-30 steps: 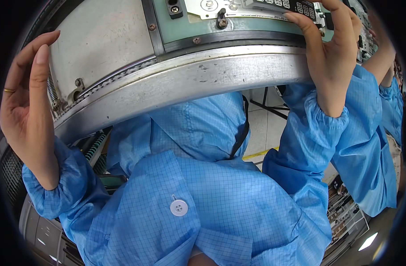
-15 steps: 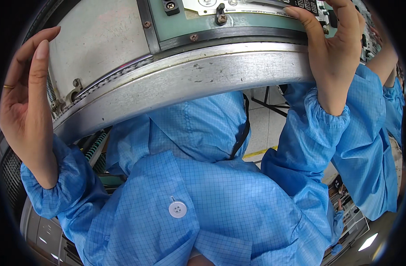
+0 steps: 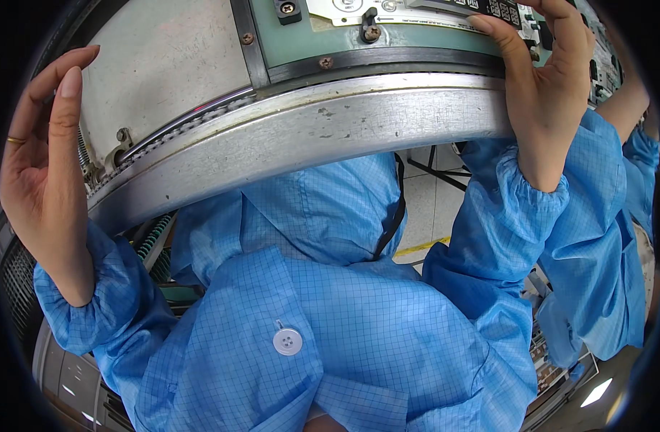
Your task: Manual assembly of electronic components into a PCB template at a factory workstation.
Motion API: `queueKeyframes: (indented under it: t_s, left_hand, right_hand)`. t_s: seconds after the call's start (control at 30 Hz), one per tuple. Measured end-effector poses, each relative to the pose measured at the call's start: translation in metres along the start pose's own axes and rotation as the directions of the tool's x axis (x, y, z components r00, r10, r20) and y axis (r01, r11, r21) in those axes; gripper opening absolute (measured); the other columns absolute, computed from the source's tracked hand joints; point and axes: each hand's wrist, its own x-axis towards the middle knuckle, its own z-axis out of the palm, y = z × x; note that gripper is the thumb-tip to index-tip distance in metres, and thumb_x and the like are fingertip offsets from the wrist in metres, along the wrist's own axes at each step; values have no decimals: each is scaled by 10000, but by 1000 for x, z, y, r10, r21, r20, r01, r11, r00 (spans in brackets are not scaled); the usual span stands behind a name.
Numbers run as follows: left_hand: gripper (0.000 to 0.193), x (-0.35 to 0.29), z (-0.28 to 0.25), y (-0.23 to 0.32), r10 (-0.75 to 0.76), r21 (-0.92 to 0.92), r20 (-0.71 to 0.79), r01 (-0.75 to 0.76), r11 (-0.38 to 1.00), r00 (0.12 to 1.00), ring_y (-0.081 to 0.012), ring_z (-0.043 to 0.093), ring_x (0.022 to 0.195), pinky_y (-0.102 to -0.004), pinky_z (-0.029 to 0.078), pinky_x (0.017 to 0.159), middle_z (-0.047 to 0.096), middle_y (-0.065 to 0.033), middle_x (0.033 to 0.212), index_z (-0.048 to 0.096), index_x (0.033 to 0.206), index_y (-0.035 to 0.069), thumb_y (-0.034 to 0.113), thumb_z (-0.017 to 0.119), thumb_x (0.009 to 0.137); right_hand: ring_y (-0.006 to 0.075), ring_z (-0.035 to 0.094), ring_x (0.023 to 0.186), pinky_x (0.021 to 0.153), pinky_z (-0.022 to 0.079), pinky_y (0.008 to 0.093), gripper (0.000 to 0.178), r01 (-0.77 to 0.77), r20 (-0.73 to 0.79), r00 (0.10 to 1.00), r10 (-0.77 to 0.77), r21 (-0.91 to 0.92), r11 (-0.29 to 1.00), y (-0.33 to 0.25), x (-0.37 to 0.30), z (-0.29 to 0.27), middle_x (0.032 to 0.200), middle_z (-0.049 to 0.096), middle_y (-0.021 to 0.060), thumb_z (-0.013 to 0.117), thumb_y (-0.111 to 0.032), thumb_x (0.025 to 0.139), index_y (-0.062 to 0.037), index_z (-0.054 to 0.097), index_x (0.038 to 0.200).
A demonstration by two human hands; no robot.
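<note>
My left hand (image 3: 49, 169) is raised at the left end of a metal conveyor rail (image 3: 330, 119). Its thumb and fingers are spread with nothing between them, and a ring shows on one finger. My right hand (image 3: 549, 97) lies over the rail's right part. Its thumb tip is at the near edge of a white circuit board (image 3: 430, 16) with a black digit display (image 3: 492, 9). The fingers stand apart from the thumb, and some fingertips run past the top edge. Beneath the board is a green fixture plate (image 3: 330, 36) with black clamps and screws.
A plain metal plate (image 3: 164, 72) adjoins the fixture on the left. A chain (image 3: 193, 121) runs along the rail's inner side, by a small bracket (image 3: 117, 155). At the right, a person in a blue sleeve (image 3: 589, 216) works close beside me. Tiled floor (image 3: 423, 194) shows below the rail.
The fixture plate and circuit board have shifted slightly right along the rail. My right hand has drifted a little right as well. My left hand stays almost still.
</note>
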Motion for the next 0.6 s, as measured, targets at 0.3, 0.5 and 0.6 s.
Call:
queueKeyframes:
  t_s: [0.3,0.5,0.6]
  left_hand:
    - [299,2,2,-4,-11,-66,-1,11,998,1000,-258,668,1164,-403,506,1050,714,-129,1192,704,1219,79,267,612,1006]
    - [292,-5,-3,10,-99,-105,36,102,989,994,-230,629,1205,-366,467,1089,689,-116,1235,665,1263,67,220,559,1038]
    - [266,-4,14,26,-174,-263,123,201,944,977,-223,607,1207,-328,437,1072,665,-135,1255,627,1259,19,132,487,1062]
  right_hand:
    - [239,532,1015,930,417,335,343,-11,3,1000,11,6,1000,-3,6,-1,1015,641,80,777,2,750,-31,598,1040]
    - [202,642,1034,927,497,304,410,216,-213,968,-134,432,875,34,-6,7,1124,683,112,604,208,837,7,565,1192]
    - [260,633,967,919,484,350,389,188,-81,977,-198,-116,975,11,-14,-9,1021,693,134,542,180,872,-37,577,1194]
